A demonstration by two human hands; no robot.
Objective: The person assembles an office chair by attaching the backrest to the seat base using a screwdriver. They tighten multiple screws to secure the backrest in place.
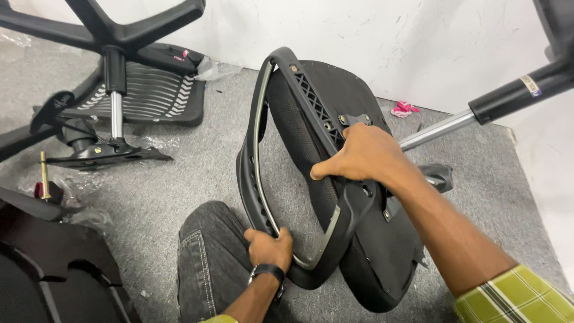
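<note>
Chair seat (359, 239) with its backrest frame (263, 149) held on edge over the carpet floor (197, 179), both hands clamped on it.

The seat stands tilted at the middle of the view, its padded underside facing 3 o'clock. It looks bulky and fairly heavy, stiff in the plastic frame and soft only in the padding; the curved frame bar looks like the surest place to grip, and smooth enough to slip. The left hand (269, 248), at 6 o'clock, has its fingers (280, 239) curled tight around the bar's lower bend. The right hand (365, 157) lies over the top edge, fingers wrapped down on it. A knee in dark jeans (209, 251) rests just beside the left hand. At 10 o'clock stands an upturned chair base (113, 36); at 2 o'clock a metal gas cylinder (478, 113).
</note>
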